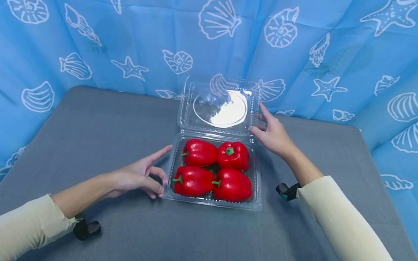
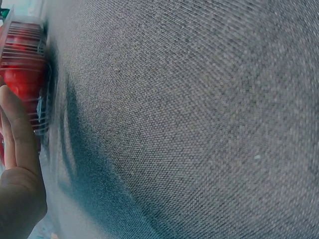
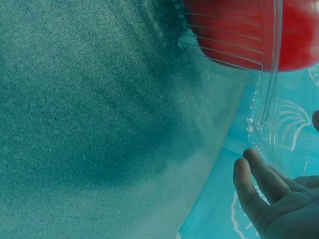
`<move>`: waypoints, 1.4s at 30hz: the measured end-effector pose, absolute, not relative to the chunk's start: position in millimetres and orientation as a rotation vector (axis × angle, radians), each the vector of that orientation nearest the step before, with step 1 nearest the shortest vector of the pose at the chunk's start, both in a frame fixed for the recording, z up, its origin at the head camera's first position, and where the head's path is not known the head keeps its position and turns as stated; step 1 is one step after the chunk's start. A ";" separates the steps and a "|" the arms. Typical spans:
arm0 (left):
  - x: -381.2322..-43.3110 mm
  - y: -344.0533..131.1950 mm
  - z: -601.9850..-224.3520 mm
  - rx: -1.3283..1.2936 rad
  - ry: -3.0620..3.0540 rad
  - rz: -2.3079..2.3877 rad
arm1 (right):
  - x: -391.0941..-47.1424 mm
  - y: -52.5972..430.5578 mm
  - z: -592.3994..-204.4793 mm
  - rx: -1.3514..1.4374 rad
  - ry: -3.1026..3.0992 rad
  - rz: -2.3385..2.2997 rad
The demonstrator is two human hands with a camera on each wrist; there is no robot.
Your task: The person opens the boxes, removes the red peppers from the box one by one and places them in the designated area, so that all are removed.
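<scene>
The clear plastic box [image 1: 212,202] sits on the bench [image 1: 120,136], its hinged lid [image 1: 220,105] raised at the far side, leaving the four red peppers [image 1: 205,154] uncovered. They are set two by two, likely so each fits below the rim; three lie with stems to the left, while the far right one stands stem up. The left hand [image 1: 138,176] rests against the box's left wall, fingers spread apart and gripping nothing, probably to steady the light tray. The right hand [image 1: 274,135] has the lid's right edge lightly between thumb and fingers, the outer fingers loosely spread; holding there seems to control the lid's swing while keeping clear of the peppers.
</scene>
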State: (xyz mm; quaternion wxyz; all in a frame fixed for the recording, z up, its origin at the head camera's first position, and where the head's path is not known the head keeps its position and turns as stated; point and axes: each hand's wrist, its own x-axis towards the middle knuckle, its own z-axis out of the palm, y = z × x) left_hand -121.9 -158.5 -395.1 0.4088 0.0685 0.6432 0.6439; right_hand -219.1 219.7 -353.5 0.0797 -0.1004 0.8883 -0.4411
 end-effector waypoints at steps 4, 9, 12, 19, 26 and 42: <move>-121.6 -158.6 -394.6 0.168 1.613 1.619 | -218.9 220.8 -353.6 -0.307 2.656 -1.276; -121.2 -159.6 -395.8 0.192 1.598 1.616 | -217.8 222.1 -354.1 -0.310 2.641 -1.262; -120.9 -160.3 -396.9 0.214 1.594 1.610 | -217.3 222.7 -355.0 -0.309 2.640 -1.237; -120.5 -160.9 -399.4 0.226 1.596 1.596 | -215.5 224.1 -356.7 -0.303 2.631 -1.160; -119.0 -160.0 -399.1 0.228 1.594 1.596 | -214.3 228.0 -359.2 -0.352 2.593 -1.130; -116.4 -161.4 -398.7 0.245 1.584 1.600 | -206.7 232.0 -357.9 -0.355 2.554 -0.988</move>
